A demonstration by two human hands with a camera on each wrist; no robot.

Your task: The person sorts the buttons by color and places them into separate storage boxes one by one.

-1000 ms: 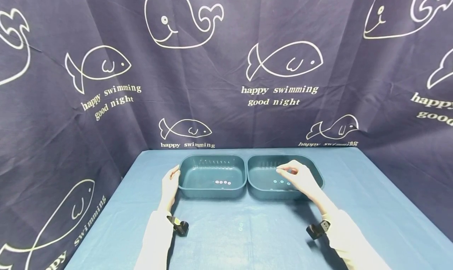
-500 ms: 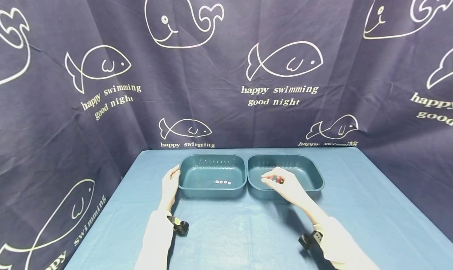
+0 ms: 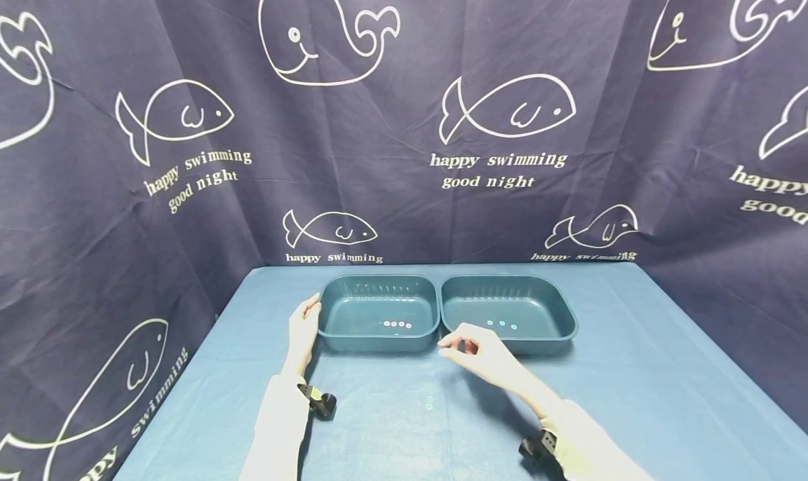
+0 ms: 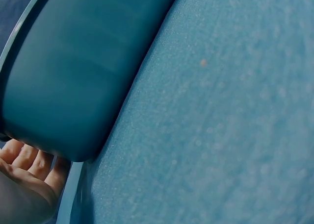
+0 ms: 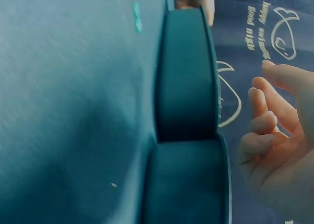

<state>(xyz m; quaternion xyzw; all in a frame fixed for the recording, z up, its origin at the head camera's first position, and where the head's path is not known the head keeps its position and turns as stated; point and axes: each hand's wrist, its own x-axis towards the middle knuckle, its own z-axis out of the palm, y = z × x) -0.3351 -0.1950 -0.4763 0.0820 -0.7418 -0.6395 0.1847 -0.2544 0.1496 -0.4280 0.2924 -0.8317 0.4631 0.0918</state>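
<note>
My left hand rests against the outer left end of the left teal bin, its fingers touching the wall; the left wrist view shows the fingers at the bin's end. Several small pinkish-white discs lie in a row inside that bin. My right hand hovers in front of the right teal bin, with thumb and fingers loosely bent. In the right wrist view, a gap separates thumb and fingers, and nothing shows between them. Three small light-blue discs lie in the right bin.
Two small pale-green discs lie on the blue tablecloth in front of the bins. A dark curtain with white fish and whale drawings hangs behind the table. The two bins stand side by side, ends together.
My right hand has moved from over the right bin leftward and toward me, past its front rim, uncovering the light-blue discs. The left hand and both bins have stayed put.
</note>
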